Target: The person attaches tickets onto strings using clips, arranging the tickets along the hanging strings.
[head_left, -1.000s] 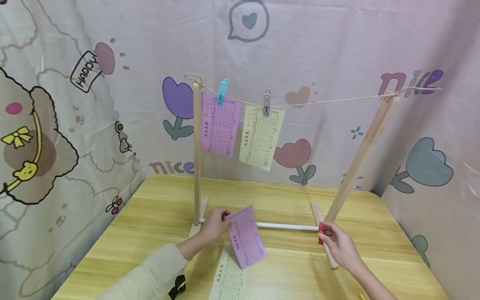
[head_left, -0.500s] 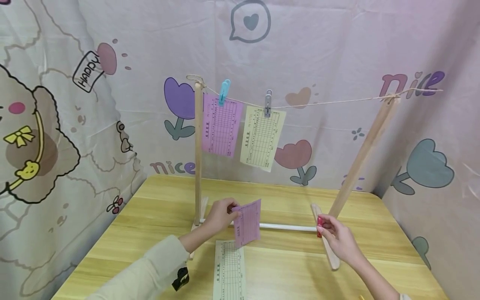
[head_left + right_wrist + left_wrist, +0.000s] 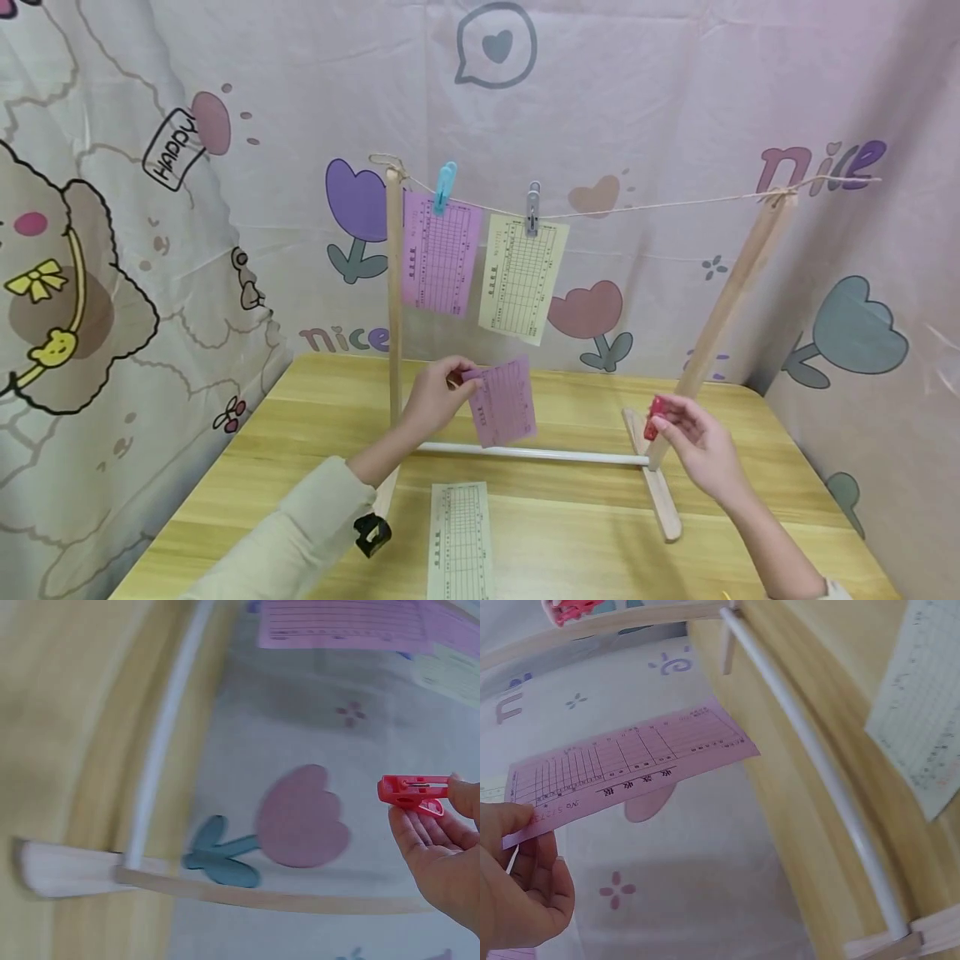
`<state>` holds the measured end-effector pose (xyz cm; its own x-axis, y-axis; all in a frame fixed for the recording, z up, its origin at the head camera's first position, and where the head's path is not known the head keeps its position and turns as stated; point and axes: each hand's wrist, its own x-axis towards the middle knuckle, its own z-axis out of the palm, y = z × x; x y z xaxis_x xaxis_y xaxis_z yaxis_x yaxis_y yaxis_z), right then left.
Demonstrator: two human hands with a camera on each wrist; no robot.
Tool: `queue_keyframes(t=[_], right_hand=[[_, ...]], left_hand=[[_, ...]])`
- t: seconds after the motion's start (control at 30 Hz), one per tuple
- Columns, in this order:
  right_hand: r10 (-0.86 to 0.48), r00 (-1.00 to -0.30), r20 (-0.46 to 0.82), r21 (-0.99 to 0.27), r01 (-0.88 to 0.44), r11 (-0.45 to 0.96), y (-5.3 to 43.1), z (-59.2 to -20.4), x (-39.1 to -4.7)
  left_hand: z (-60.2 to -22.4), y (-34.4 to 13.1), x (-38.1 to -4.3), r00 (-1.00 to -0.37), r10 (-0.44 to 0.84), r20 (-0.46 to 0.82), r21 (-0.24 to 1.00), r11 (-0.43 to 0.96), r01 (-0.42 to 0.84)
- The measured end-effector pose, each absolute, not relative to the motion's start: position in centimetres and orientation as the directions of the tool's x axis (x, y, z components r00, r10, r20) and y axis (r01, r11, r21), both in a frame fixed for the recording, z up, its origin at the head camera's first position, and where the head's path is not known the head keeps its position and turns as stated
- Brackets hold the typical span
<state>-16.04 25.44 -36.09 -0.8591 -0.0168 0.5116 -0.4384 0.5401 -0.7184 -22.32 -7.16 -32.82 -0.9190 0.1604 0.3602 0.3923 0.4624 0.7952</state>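
Observation:
My left hand [image 3: 442, 392] pinches a pink printed slip [image 3: 504, 404] by its corner, holding it above the white crossbar [image 3: 525, 453]. In the left wrist view the slip [image 3: 630, 769] sits between thumb and fingers. My right hand [image 3: 701, 446] pinches a red clothespin [image 3: 655, 418] beside the right post. That clothespin [image 3: 412, 791] shows side-on in the right wrist view. Above, a string [image 3: 652, 205] carries another pink slip [image 3: 438, 267] under a blue clothespin [image 3: 444, 187] and a pale yellow slip [image 3: 522, 279] under a grey clothespin [image 3: 532, 208].
Wooden posts hold the string: the left post [image 3: 394, 317] is upright, the right post [image 3: 731, 308] leans outward. A pale green slip [image 3: 459, 542] lies on the wooden table [image 3: 585, 533]. Near the left foot sits a small black object [image 3: 371, 533]. A printed curtain [image 3: 637, 83] hangs behind.
My left hand has raised the pink slip from over the green slip to above the crossbar. My right hand has lifted the red clothespin slightly up and to the right.

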Motion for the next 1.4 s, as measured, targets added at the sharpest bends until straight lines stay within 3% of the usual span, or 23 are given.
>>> queue_keyframes(t=[0.67,1.4], right_hand=[[-0.067,-0.807,0.586,-0.692,-0.542,0.476,25.2,-31.9,-16.6],[-0.109,-0.727,0.677,-0.631,-0.651,0.423,23.5,-25.8,-17.8]], left_hand=[[-29.4,-5.4,-23.2,-0.865,0.208,0.457,0.735,0.460,0.499],[-24.3,-3.0,-23.7,-0.888,0.211,0.410,0.787,0.409,0.461]])
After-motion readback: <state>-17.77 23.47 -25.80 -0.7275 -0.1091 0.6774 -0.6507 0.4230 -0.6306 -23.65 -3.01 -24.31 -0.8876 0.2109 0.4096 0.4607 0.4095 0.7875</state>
